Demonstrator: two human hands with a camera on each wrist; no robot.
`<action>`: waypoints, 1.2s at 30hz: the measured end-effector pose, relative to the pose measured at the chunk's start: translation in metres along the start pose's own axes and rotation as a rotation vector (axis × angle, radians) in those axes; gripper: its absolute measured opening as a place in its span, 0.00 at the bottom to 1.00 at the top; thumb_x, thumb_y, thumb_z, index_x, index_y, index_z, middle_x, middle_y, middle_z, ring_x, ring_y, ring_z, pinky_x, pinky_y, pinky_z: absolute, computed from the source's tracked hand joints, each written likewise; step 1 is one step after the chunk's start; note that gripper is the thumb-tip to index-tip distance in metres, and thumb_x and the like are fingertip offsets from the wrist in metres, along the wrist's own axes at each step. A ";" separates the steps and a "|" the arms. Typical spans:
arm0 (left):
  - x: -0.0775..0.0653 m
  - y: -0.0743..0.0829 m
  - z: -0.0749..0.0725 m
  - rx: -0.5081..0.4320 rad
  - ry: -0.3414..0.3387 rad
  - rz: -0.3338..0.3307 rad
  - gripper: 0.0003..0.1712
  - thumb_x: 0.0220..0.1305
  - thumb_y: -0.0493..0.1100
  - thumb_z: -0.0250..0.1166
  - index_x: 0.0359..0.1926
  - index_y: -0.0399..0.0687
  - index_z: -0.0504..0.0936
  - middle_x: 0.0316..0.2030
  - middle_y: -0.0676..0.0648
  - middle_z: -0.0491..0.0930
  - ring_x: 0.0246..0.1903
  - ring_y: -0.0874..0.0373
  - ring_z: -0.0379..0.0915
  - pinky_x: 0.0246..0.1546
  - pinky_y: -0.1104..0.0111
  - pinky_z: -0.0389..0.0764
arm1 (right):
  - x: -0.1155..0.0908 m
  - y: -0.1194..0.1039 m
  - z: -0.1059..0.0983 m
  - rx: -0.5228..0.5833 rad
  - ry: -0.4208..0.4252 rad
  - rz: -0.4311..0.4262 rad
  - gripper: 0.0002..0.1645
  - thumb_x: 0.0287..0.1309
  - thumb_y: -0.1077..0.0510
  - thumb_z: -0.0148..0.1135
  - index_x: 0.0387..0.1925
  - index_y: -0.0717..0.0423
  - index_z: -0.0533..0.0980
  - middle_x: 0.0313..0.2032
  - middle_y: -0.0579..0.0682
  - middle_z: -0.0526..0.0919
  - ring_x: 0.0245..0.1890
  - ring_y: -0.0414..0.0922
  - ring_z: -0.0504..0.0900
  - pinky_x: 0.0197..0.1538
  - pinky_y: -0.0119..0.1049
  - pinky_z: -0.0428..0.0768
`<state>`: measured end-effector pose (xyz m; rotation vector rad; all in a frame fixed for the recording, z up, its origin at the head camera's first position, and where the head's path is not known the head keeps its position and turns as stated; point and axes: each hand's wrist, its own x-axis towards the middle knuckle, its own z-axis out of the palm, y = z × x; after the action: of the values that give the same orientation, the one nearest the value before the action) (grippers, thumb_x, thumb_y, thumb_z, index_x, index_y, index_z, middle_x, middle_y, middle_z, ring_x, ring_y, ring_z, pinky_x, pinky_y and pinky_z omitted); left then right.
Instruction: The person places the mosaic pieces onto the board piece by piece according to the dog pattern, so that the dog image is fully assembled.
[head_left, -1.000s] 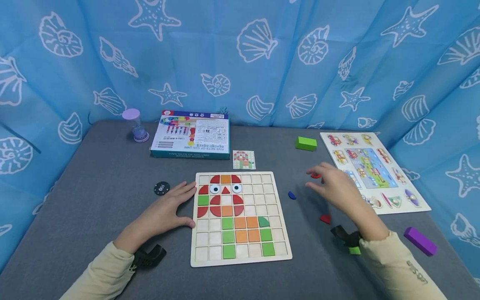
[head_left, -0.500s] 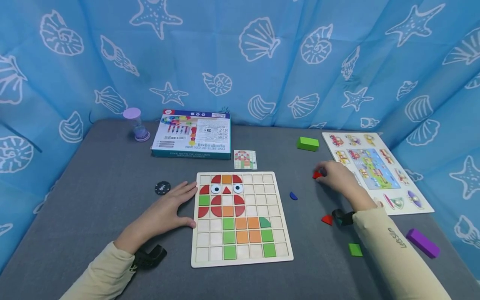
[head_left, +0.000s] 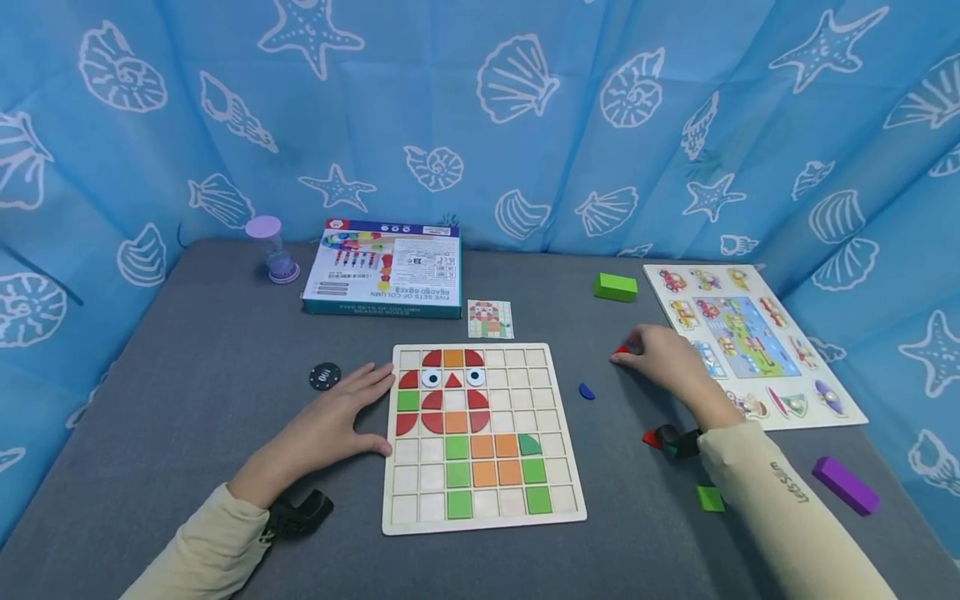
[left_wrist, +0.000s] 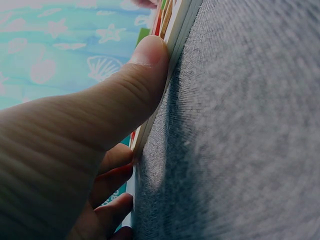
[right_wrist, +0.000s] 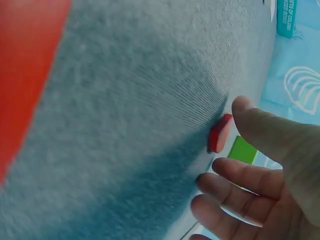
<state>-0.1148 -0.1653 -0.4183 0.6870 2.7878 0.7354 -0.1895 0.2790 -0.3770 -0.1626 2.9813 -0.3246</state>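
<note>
My left hand (head_left: 337,421) rests beside the wooden grid board (head_left: 495,521), thumb and fingertips along its left edge. In the left wrist view the thumb (left_wrist: 150,52) touches the board's side. Red, orange and green pieces and two eye discs (head_left: 476,377) lie in the grid. My right hand (head_left: 671,362) is low over the cloth at the right, with thumb and forefinger at a small red wooden piece (head_left: 621,351), seemingly pinching it. The right wrist view shows this red piece (right_wrist: 220,133) between thumb tip and forefinger; its full shape is partly hidden.
Near my right hand lie a blue half-round piece (head_left: 587,391), another red piece (head_left: 651,438) and a green square (head_left: 710,499). A picture card (head_left: 491,319), box (head_left: 382,275), green block (head_left: 615,287), puzzle board (head_left: 817,408), purple block (head_left: 846,486), black chip (head_left: 325,376) and sand timer (head_left: 279,258) stand around.
My right hand has come down to the red piece, which now sits a little further left with the fingers. My left hand stays at the board's edge.
</note>
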 end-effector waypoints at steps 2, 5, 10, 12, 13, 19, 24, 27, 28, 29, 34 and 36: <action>0.000 0.000 0.000 0.000 0.001 0.001 0.55 0.38 0.68 0.64 0.66 0.50 0.57 0.66 0.51 0.53 0.67 0.49 0.42 0.60 0.50 0.55 | 0.000 -0.002 0.000 -0.006 -0.002 0.014 0.18 0.50 0.51 0.62 0.36 0.62 0.76 0.31 0.56 0.79 0.28 0.47 0.76 0.28 0.42 0.73; 0.000 0.000 -0.001 0.001 0.002 0.004 0.55 0.38 0.68 0.65 0.66 0.50 0.57 0.67 0.51 0.53 0.67 0.49 0.42 0.60 0.50 0.55 | 0.001 -0.005 0.003 -0.011 0.005 -0.004 0.15 0.50 0.53 0.62 0.34 0.61 0.76 0.29 0.55 0.78 0.26 0.46 0.75 0.27 0.41 0.72; 0.000 0.000 -0.002 0.003 0.003 0.006 0.55 0.38 0.67 0.65 0.65 0.50 0.57 0.66 0.51 0.53 0.66 0.49 0.42 0.60 0.50 0.55 | -0.001 -0.035 0.006 -0.026 0.056 -0.073 0.15 0.48 0.54 0.63 0.35 0.59 0.76 0.29 0.52 0.77 0.26 0.45 0.73 0.27 0.40 0.71; 0.000 0.000 -0.001 0.005 0.003 0.001 0.55 0.37 0.67 0.65 0.65 0.50 0.57 0.66 0.51 0.53 0.66 0.49 0.42 0.60 0.50 0.55 | -0.004 -0.057 0.008 -0.029 0.076 -0.132 0.14 0.48 0.53 0.64 0.36 0.57 0.76 0.29 0.51 0.78 0.26 0.44 0.74 0.28 0.39 0.72; 0.000 0.000 -0.001 0.006 0.004 -0.001 0.55 0.37 0.67 0.65 0.65 0.50 0.58 0.66 0.51 0.53 0.66 0.49 0.42 0.60 0.50 0.55 | -0.006 -0.069 0.008 -0.033 0.084 -0.171 0.14 0.47 0.53 0.64 0.36 0.56 0.76 0.29 0.49 0.78 0.26 0.43 0.74 0.28 0.38 0.73; 0.000 0.001 0.000 0.001 0.005 -0.008 0.55 0.37 0.67 0.65 0.65 0.50 0.58 0.66 0.51 0.53 0.67 0.49 0.42 0.60 0.50 0.55 | -0.010 -0.131 0.019 -0.068 0.015 -0.341 0.13 0.47 0.52 0.65 0.34 0.53 0.76 0.26 0.44 0.76 0.23 0.39 0.70 0.24 0.31 0.69; 0.001 0.001 0.001 0.006 0.002 0.006 0.56 0.36 0.68 0.65 0.65 0.50 0.57 0.66 0.51 0.53 0.67 0.49 0.41 0.60 0.51 0.56 | -0.007 -0.152 0.030 -0.096 -0.037 -0.365 0.14 0.45 0.50 0.66 0.34 0.51 0.77 0.25 0.43 0.76 0.22 0.38 0.69 0.24 0.28 0.67; 0.002 0.001 0.001 0.007 0.004 0.017 0.56 0.36 0.68 0.65 0.65 0.49 0.58 0.66 0.51 0.53 0.66 0.49 0.42 0.60 0.51 0.56 | -0.005 -0.156 0.034 -0.106 -0.046 -0.356 0.14 0.44 0.49 0.67 0.33 0.50 0.78 0.25 0.42 0.77 0.23 0.38 0.69 0.25 0.28 0.68; 0.002 0.001 0.001 0.009 0.006 0.019 0.56 0.36 0.68 0.65 0.65 0.49 0.58 0.66 0.51 0.53 0.66 0.49 0.42 0.60 0.51 0.57 | -0.004 -0.157 0.035 -0.104 -0.048 -0.350 0.14 0.44 0.49 0.67 0.33 0.50 0.78 0.25 0.42 0.77 0.23 0.38 0.69 0.26 0.28 0.68; 0.002 0.001 0.000 0.008 0.009 0.021 0.56 0.36 0.68 0.65 0.65 0.49 0.58 0.66 0.51 0.53 0.66 0.49 0.42 0.60 0.51 0.57 | -0.004 -0.158 0.036 -0.101 -0.048 -0.345 0.13 0.44 0.50 0.67 0.33 0.50 0.78 0.25 0.42 0.76 0.23 0.38 0.70 0.26 0.28 0.68; 0.001 0.000 0.000 0.012 0.016 0.025 0.56 0.36 0.67 0.66 0.65 0.48 0.59 0.66 0.51 0.54 0.66 0.49 0.43 0.60 0.52 0.57 | -0.001 -0.161 0.039 -0.086 -0.053 -0.338 0.11 0.46 0.50 0.66 0.33 0.49 0.79 0.24 0.41 0.76 0.23 0.38 0.70 0.25 0.29 0.68; 0.001 0.000 0.000 0.011 0.017 0.020 0.55 0.36 0.67 0.66 0.65 0.48 0.59 0.66 0.51 0.54 0.66 0.49 0.43 0.60 0.52 0.57 | 0.000 -0.163 0.039 -0.081 -0.058 -0.345 0.11 0.46 0.50 0.66 0.33 0.49 0.79 0.23 0.40 0.76 0.22 0.38 0.70 0.24 0.29 0.68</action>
<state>-0.1156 -0.1652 -0.4184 0.7144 2.8062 0.7326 -0.1689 0.1131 -0.3790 -0.6870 2.9002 -0.2298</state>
